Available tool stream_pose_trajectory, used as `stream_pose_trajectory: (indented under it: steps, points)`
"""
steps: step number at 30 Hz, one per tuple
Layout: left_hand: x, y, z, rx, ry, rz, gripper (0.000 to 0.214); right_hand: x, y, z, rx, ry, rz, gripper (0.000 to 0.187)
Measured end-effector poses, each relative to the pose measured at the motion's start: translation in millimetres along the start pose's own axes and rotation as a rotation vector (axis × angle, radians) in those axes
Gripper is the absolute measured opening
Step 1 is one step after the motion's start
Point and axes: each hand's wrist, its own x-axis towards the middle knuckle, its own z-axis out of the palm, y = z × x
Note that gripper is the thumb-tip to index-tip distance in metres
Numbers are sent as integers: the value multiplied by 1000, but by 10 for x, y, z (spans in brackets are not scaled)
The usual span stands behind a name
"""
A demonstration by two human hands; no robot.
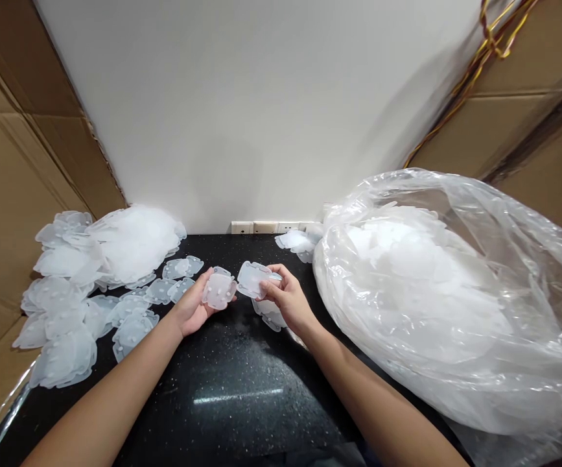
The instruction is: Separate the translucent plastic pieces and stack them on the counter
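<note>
My left hand grips a translucent white plastic piece with small studs, held above the black countertop. My right hand pinches a second, similar plastic piece just to the right of the first. The two pieces are close together but apart. Under my right hand lie a few more of these pieces on the counter.
A heap of the same plastic pieces spreads over the counter's left side. A large clear plastic bag full of pieces fills the right. Cardboard panels stand on both sides, a white wall with sockets behind.
</note>
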Motion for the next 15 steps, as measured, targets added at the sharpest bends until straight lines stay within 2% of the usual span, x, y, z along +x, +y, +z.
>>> stream_pose_trajectory:
  steps: [5, 15]
  points:
    - [-24, 12, 15, -37, -62, -13, 43, 48, 10, -40, 125, 16, 58, 40]
    - [7, 12, -58, -171, -170, 56, 39, 53, 17, -49, 116, 32, 40, 41]
